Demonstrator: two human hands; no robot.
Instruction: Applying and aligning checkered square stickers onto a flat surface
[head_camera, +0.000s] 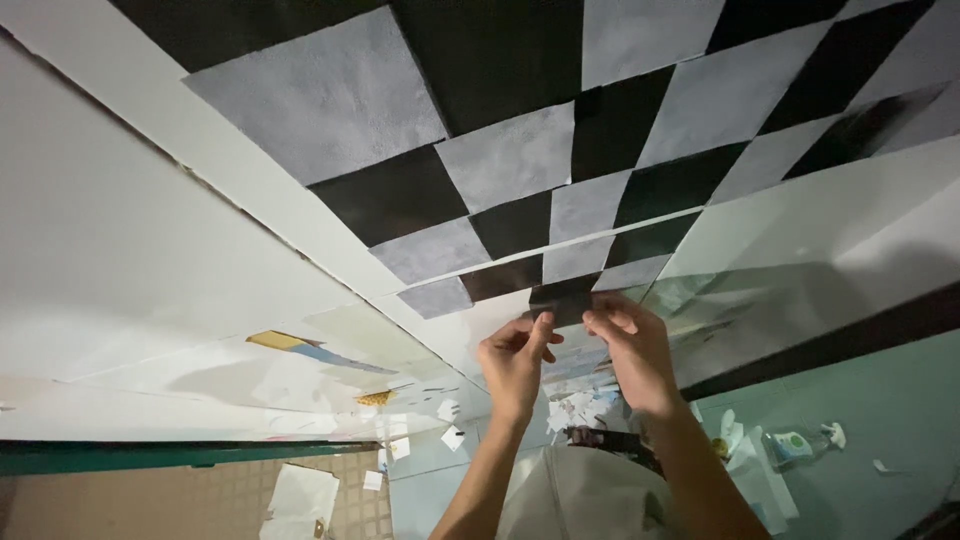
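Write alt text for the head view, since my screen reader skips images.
Two bare hands, left hand and right hand, pinch a small black square piece against the edge of a black-and-grey checkerboard surface. Paper scraps and a spray bottle lie beyond on the teal surface.

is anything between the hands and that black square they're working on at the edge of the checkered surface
Nothing visible. The left hand and right hand both have fingertips directly on the black square, pinching its lower edge against the checkered surface.
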